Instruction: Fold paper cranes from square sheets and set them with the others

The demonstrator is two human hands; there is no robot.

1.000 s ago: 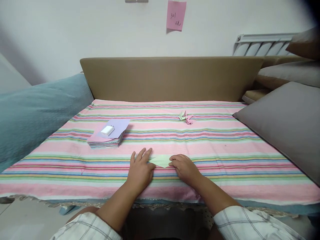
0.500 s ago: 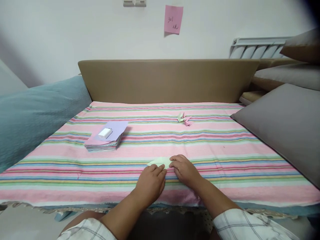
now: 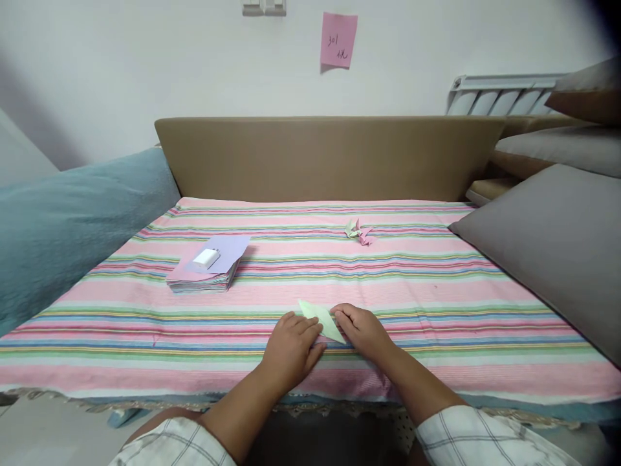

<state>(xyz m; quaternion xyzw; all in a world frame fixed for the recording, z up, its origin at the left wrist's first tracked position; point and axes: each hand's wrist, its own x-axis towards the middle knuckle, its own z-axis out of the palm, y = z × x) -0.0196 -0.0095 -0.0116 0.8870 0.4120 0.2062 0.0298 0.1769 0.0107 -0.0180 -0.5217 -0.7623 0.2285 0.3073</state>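
Note:
A folded piece of light green paper [image 3: 322,320] lies on the striped cloth [image 3: 436,291] near the front edge, between my two hands. My left hand [image 3: 291,349] rests on its left side with fingers curled, the fingertips pinching the paper's edge. My right hand [image 3: 361,332] grips the right side of the paper with bent fingers. The paper sits turned at a slant, one corner pointing up and to the left.
A stack of coloured paper sheets [image 3: 208,268] with a small white object [image 3: 206,257] on top lies at the left. Two small folded paper figures [image 3: 359,232] sit further back. A teal cushion [image 3: 72,226] stands left, grey pillows [image 3: 553,239] right, a brown backrest [image 3: 330,155] behind.
My left hand went from lying flat and spread to curled on the paper. The green paper has been turned from lying level to a slant.

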